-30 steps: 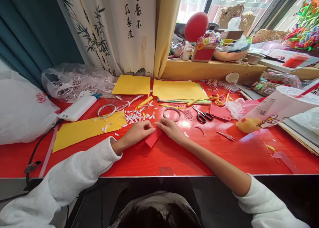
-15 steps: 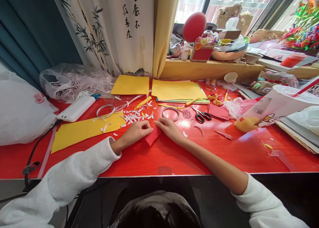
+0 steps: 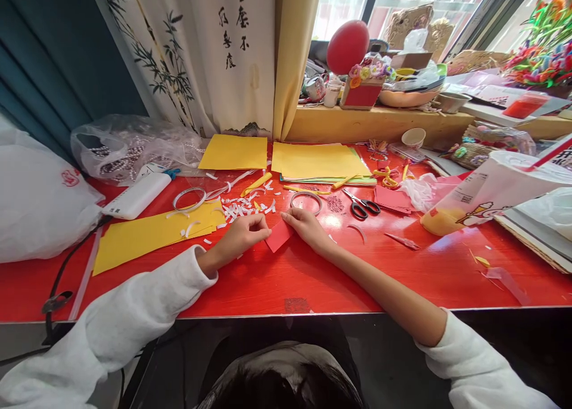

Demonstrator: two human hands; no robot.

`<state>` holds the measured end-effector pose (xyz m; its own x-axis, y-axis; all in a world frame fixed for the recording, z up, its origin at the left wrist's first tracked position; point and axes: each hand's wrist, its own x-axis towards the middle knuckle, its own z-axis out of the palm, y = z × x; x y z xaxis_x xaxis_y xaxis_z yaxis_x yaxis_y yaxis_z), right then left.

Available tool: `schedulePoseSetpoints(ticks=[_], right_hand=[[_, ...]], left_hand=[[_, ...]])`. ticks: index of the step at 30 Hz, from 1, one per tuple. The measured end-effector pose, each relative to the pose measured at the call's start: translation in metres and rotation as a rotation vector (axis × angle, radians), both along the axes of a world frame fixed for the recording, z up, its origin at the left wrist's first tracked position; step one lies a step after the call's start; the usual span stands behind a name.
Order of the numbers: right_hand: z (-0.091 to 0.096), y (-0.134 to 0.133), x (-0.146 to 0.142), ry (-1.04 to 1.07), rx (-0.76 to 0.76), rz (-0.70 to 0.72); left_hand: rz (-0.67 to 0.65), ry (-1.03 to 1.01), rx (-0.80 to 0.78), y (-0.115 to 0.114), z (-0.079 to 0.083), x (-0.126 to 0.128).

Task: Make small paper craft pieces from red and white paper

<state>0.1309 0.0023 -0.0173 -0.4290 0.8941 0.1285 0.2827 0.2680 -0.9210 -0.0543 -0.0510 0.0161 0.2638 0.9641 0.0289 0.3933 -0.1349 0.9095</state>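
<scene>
A small piece of red paper [image 3: 280, 237] is held just above the red table. My right hand [image 3: 308, 229] pinches its upper right corner between thumb and fingers. My left hand [image 3: 245, 235] is closed too, its fingertips meeting at the paper's left edge; the exact grip there is partly hidden. Behind the hands lie a roll of tape [image 3: 306, 203] and black-handled scissors [image 3: 363, 206]. White paper scraps [image 3: 243, 209] are scattered beyond my left hand. A stack of red paper pieces [image 3: 393, 199] rests right of the scissors.
Yellow sheets lie at the left [image 3: 147, 237], at the back [image 3: 235, 152] and in a pile [image 3: 319, 161]. Another tape roll [image 3: 189, 199] sits beside a white power bank [image 3: 138, 194]. A drink cup [image 3: 487, 189] leans in at right, and a white bag [image 3: 40, 200] stands at left.
The red paper has shifted slightly right and down with my right hand, and more of it shows. My left hand has drawn a little to the left, widening the gap between the hands.
</scene>
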Motion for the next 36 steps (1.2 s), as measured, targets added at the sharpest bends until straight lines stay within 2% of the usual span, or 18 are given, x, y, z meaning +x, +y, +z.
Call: schedulePoseSetpoints(ticks=[8,11,14,16,21,27,36], right_hand=[[-0.001,0.002,0.001,0.045,-0.030,-0.059],[-0.002,0.003,0.002,0.051,-0.032,-0.084],[0.000,0.000,0.001,0.052,-0.032,-0.042],[0.002,-0.003,0.000,0.041,-0.015,-0.014],[0.004,-0.009,-0.001,0.004,0.049,0.007],[0.004,-0.014,-0.002,0.004,0.027,0.113],[0.009,-0.018,-0.002,0.020,0.001,0.125]], left_hand=[[-0.105,-0.145,0.059,-0.006,0.002,-0.006],[-0.079,-0.181,0.130,-0.006,0.005,-0.007],[0.062,-0.086,0.094,0.000,0.004,-0.004],[0.100,0.010,0.073,0.005,0.001,-0.002],[0.012,0.188,0.009,0.008,-0.004,0.001],[-0.010,0.176,-0.030,0.006,-0.007,0.000],[-0.023,0.177,-0.005,0.005,-0.007,0.001]])
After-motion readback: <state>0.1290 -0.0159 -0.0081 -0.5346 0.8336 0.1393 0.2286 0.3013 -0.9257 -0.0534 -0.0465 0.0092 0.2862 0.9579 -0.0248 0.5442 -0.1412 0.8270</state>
